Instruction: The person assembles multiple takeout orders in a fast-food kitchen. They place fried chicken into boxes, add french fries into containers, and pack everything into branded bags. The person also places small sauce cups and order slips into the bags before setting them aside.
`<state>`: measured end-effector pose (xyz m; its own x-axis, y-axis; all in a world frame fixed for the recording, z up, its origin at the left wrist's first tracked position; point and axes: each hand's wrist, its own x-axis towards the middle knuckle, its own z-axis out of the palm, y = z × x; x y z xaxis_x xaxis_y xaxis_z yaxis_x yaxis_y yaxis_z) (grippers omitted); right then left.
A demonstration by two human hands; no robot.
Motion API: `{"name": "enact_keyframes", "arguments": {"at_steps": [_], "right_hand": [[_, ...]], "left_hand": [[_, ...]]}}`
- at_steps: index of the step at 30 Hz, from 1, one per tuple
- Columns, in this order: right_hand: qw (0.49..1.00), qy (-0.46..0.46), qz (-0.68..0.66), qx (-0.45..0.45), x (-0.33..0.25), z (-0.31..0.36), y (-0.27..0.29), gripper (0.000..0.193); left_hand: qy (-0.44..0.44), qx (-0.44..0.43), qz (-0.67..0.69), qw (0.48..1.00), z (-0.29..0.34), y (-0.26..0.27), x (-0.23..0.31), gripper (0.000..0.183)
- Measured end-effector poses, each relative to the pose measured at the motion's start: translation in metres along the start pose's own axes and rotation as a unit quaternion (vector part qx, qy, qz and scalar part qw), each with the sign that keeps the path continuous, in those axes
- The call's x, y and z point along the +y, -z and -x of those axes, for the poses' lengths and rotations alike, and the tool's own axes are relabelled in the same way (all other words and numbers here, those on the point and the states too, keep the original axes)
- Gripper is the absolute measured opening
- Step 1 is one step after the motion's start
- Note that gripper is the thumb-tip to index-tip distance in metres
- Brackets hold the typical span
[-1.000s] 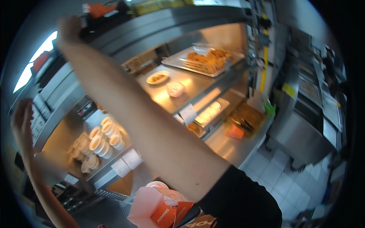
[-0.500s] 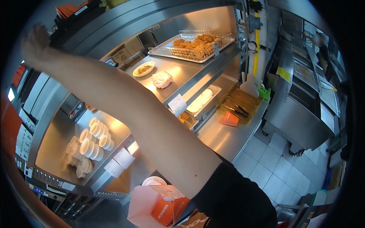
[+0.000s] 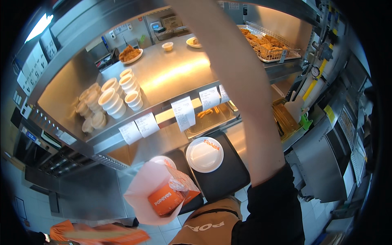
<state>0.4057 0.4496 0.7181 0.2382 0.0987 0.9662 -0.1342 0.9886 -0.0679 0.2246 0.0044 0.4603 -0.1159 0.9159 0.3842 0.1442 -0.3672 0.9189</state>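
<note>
Holding right arm (image 3: 245, 90) up past upper edge — can't see either hand, can't tell finger state. See open carton (image 3: 165, 200) near black tray (image 3: 226, 179), mouth facing camera — presumably for easy access.

Counted by the lit steel shelf (image 3: 163, 81): on it, two white dishes (image 3: 135, 59) of food, one wire basket (image 3: 286, 53); along its front edge, five paper slips (image 3: 183, 114); below it, two black trays (image 3: 220, 183), two round plates (image 3: 205, 157).

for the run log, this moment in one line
hands: neither clearly visible; right arm: raised before metal shelf; white plate: on black tray; open carton: left of plate; orange item: blurred
</note>
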Motion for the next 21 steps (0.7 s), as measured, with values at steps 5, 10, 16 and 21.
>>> {"name": "enact_keyframes", "arguments": {"at_steps": [5,10,16,21], "right_hand": [[0.920,-0.300,0.050,-0.246,-0.034,0.256,0.239,0.022],[0.662,-0.567,0.420,-0.252,0.008,0.505,0.430,0.021],[0.586,-0.542,0.536,-0.275,0.074,0.600,0.528,0.037],[0.775,-0.560,0.141,-0.255,0.018,0.461,0.545,0.048]], "left_hand": [[0.109,-0.113,0.333,0.930,0.043,-0.151,-0.086,0.085],[0.177,-0.132,0.479,0.849,0.017,-0.223,-0.124,0.063],[0.216,-0.359,0.434,0.797,-0.076,-0.304,-0.215,0.096],[0.384,-0.075,0.556,0.734,-0.170,-0.424,-0.309,0.115]]}}
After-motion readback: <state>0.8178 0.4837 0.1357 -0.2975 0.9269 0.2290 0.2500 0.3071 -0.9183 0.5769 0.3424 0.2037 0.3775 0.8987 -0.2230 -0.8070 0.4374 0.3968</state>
